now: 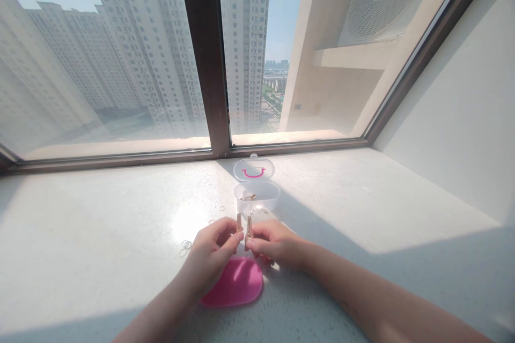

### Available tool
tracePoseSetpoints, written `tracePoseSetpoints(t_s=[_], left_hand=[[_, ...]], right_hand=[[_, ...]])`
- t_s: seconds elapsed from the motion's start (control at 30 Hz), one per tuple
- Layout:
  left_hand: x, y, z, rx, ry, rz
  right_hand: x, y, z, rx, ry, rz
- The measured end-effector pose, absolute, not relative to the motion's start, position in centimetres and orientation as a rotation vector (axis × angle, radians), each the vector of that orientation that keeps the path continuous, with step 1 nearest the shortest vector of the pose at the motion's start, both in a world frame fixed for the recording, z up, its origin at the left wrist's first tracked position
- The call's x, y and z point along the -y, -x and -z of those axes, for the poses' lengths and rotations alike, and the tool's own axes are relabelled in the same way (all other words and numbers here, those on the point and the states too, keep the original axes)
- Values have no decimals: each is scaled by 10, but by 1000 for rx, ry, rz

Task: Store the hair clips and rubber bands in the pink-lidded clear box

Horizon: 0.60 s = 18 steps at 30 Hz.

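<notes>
My left hand (219, 244) pinches a small rose-gold clip (238, 222) upright between thumb and fingers. Close beside it, a similar clip (249, 226) stands upright in the pinch of my right hand (277, 241). A narrow gap separates the two clips. Just beyond them is a clear plastic box (257, 198) with some small brownish pieces inside, too small to make out fully. Its see-through lid (254, 170), marked with a pink curve, lies open behind it. Under my hands rests a flat pink oval piece (235, 284), partly covered by my left hand.
Several thin loops (185, 247) lie on the pale speckled windowsill (120, 236) left of my left hand. A dark window frame (219, 139) runs along the back. On the right rises a white wall (462, 134). Strong sunlight and shadow fall across the surface.
</notes>
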<state>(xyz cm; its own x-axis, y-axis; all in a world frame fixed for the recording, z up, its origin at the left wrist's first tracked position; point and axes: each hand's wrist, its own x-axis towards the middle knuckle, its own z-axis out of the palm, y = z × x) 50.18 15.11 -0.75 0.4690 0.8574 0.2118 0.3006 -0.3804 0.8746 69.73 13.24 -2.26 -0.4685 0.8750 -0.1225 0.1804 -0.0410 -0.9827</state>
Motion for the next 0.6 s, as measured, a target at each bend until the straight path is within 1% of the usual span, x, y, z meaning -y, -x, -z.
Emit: tracePoseSetpoints(t_s=[0.6], left_hand=[[-151,-501,7,-913,-1881,-881]], right_hand=[[-132,-697,17,1678,1134,-1560]])
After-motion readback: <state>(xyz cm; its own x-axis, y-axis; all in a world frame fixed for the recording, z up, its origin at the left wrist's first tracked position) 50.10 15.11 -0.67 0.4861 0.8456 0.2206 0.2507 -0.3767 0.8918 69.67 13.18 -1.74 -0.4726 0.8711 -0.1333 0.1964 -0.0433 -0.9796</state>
